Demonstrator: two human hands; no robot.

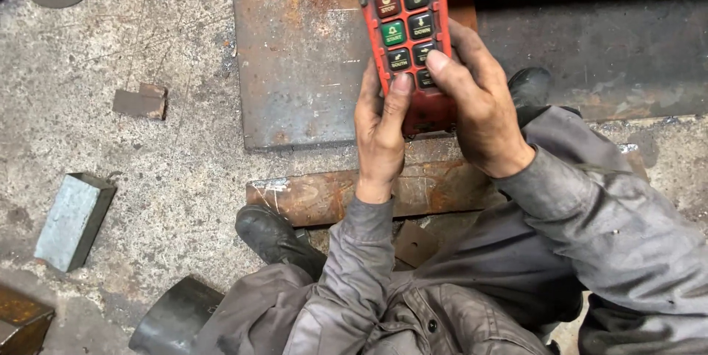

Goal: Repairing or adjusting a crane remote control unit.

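Observation:
I hold a red handheld remote control (410,16) with two columns of dark and green push buttons, upright in front of me. My left hand (380,130) grips its lower left side, thumb resting on the lower buttons. My right hand (479,101) wraps the lower right side, its thumb pressed on a button in the right column. Both sleeves are grey work cloth. The bottom of the remote is hidden behind my fingers.
A rusty steel plate (299,53) lies on the concrete floor, with a rusty flat bar (324,196) in front of it. My black boots (274,235) stand beside the bar. A grey metal block (74,218), a small scrap (140,101) and a dark pipe end (173,318) lie left.

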